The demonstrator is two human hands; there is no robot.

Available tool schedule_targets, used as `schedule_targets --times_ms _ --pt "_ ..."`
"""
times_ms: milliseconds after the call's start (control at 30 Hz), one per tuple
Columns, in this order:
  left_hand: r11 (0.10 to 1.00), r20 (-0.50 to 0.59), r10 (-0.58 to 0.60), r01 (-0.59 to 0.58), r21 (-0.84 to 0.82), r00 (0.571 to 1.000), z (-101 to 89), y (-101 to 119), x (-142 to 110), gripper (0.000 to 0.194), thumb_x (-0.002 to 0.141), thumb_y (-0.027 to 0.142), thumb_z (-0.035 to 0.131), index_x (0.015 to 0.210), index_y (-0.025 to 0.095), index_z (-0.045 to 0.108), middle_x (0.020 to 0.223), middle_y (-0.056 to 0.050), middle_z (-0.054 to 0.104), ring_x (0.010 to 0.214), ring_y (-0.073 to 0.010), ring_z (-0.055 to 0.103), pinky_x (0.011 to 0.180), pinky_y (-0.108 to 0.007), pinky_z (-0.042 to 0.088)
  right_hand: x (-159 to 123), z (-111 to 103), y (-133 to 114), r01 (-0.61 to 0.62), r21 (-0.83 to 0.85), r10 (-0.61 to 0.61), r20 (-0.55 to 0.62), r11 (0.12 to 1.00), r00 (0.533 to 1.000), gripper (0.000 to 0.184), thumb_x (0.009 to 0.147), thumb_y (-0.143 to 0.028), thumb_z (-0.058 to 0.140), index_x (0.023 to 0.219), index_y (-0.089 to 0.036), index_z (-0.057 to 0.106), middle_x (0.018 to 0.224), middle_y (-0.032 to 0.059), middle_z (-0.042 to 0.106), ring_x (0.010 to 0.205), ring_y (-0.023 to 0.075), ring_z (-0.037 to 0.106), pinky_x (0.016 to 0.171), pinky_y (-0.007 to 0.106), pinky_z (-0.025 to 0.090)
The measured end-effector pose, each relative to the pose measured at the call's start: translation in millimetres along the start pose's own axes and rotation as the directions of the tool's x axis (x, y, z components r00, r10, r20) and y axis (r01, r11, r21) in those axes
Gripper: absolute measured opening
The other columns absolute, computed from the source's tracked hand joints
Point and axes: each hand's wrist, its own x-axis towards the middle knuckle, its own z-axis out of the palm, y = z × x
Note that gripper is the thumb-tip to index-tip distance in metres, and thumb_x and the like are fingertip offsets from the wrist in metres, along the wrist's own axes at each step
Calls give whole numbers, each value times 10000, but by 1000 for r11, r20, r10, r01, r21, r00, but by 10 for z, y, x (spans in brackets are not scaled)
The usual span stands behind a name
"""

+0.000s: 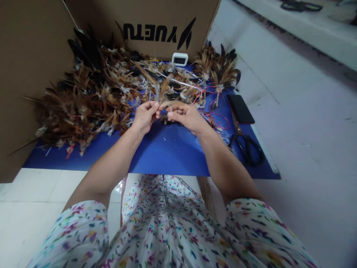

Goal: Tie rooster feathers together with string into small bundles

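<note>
Brown feathers (147,74), two or so, rise from the pinch of the left hand (145,117), their tips fanning away from the body and their pale, downy lower parts close to the fingertips. The left thumb and forefinger are pressed together on them, so that hand grasps the feathers near their lower ends. Just beside it, the right hand (186,116) has its thumb and fingers curled toward one another, near the same spot; whether they grip something thin, I cannot tell. To do this step well, I judge, the left pinch should stay low and steady, with the quills level, while the right fingertips work lightly so the soft vanes (easily crushed, by the look of them) don't bend. Below both hands lies bare blue tabletop (167,154), a good place to rest the wrists. Left of the fingers spreads a heap of feathers (92,93); beyond the fingertips sits a small white digital clock (180,59), before a cardboard panel (150,13). Right of the fingers, red thread (224,120) lies in loose loops that might snag a sleeve or quill. Farther right are a flat black device (240,108) and black-handled scissors (247,149), with feather bunches (223,69) beyond them.
</note>
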Motion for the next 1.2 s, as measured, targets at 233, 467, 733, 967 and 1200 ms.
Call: schedule_targets --times_ms 233,467,733,967,1200 --pt "999 -21 20 -19 35 1000 -16 6 12 234 847 219 737 686 148 583 611 43 606 461 -7 488 464 -110 415 18 -50 57 37 -316 -66 -80 948 995 253 863 -390 670 717 -184 678 584 -9 631 547 114 541 607 277 449" --pt "1000 20 -8 8 -4 1000 7 -20 -17 238 851 198 732 670 141 588 594 42 601 459 -8 494 464 -112 421 28 28 110 62 -493 -112 -73 868 991 222 767 -278 735 958 -166 744 779 22 719 674 139 596 702 304 481" --pt "996 93 35 -42 77 995 72 -85 -81 240 833 200 752 658 142 598 483 56 548 413 -27 489 440 -129 417 75 98 175 179 -285 -217 -109 942 970 420 795 -597 696 745 -181 712 705 20 690 656 137 595 667 290 479" --pt "989 93 72 -83 122 993 83 -89 -87 236 837 174 742 646 127 612 481 44 560 409 -33 496 438 -141 428 62 97 172 125 -295 -188 -196 947 962 379 771 -540 727 716 -165 724 672 16 694 623 126 588 629 273 461" --pt "990 105 74 -86 115 992 82 -81 -84 221 830 195 753 669 118 623 589 17 633 446 -36 535 445 -155 446 82 89 179 215 -248 -282 -281 945 917 222 805 -363 674 678 -182 693 679 3 687 633 119 591 680 278 478"
